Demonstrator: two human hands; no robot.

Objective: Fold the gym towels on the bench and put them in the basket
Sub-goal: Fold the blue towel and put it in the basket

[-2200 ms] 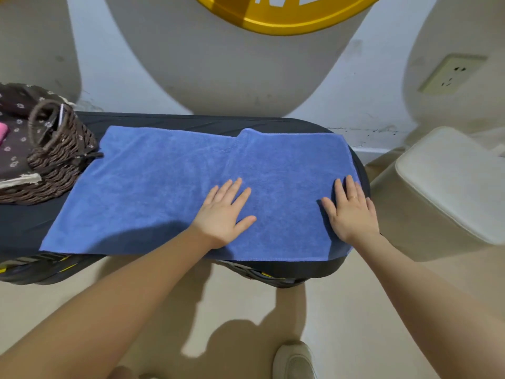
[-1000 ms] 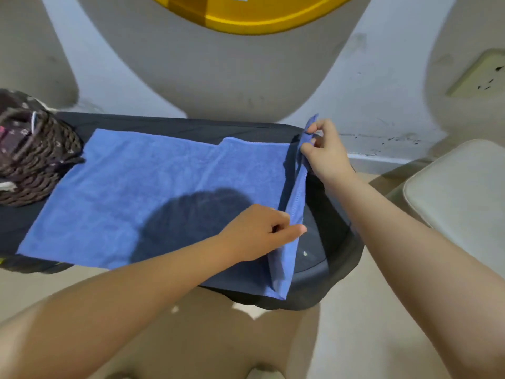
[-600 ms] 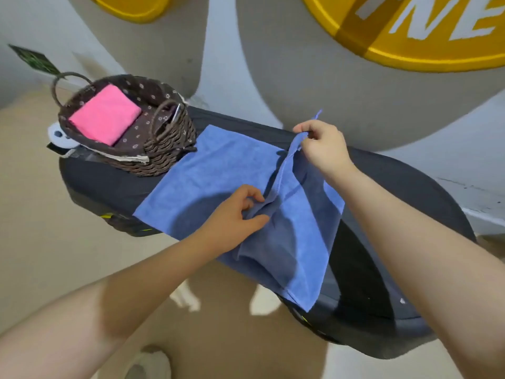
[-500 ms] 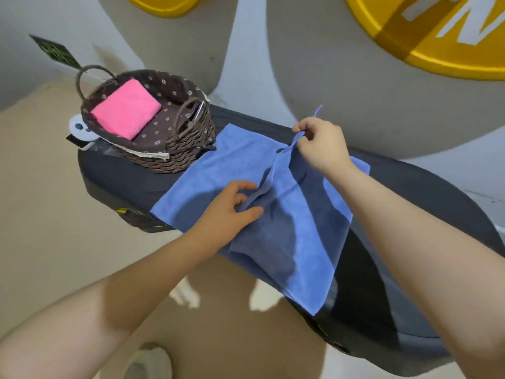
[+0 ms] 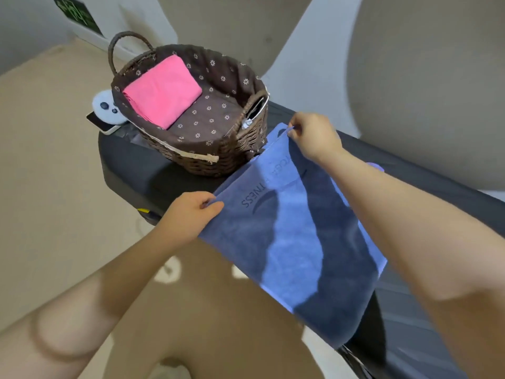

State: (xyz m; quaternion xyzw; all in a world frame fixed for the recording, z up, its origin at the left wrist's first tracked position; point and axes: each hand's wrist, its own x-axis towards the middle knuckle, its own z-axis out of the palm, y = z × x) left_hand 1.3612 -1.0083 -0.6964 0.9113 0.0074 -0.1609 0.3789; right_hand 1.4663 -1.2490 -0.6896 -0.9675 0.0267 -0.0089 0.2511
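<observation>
- since the frame half a second back, the blue towel (image 5: 297,242) has been carried over onto itself; its folded-over edge now lies next to the basket (image 5: 218,160), and embossed lettering shows on the upper face.
- the left hand (image 5: 191,214) pinches the near corner of the towel between thumb and curled fingers, at the front edge of the bench (image 5: 142,165).
- the right hand (image 5: 314,135) pinches the far corner with its fingertips closed tight on the cloth, just beside the basket's right handle.
- the towel lies doubled across the dark bench, its near side hanging over the front edge; arm shadows fall across it.
- the wicker basket stands on the bench's left end with a flower-print lining, and a folded pink towel (image 5: 161,91) lies inside on the left.
- a white controller (image 5: 106,108) sits on a flat white device (image 5: 99,124), just behind the basket at the bench's end.
</observation>
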